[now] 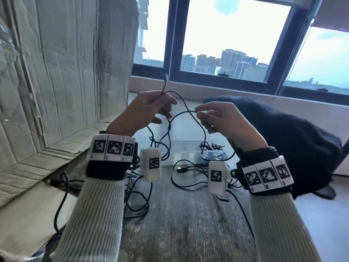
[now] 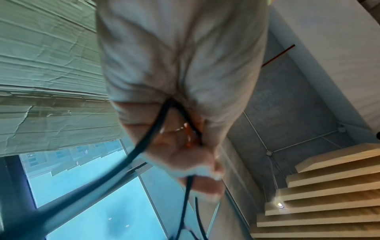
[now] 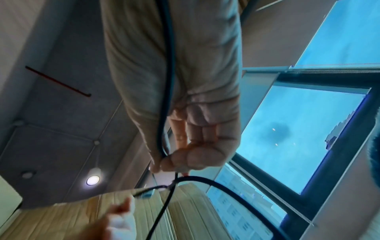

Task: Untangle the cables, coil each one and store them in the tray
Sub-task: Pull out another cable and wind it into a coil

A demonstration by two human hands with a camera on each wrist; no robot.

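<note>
Black cable [image 1: 184,103] lifted clear of tabletop [image 1: 179,214] tangle; left hand [image 1: 145,108] and right hand [image 1: 222,118] fingers each pinch it, likely tracing a loop.

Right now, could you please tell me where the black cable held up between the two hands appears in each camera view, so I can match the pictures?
Head: the black cable arcs at centre, pinched by the left hand and right hand.
Left wrist: the cable runs from the palm toward lower left.
Right wrist: it runs down the palm to the fingertips, then loops right.
Shared landmark: the window, also lower left and right.
</note>
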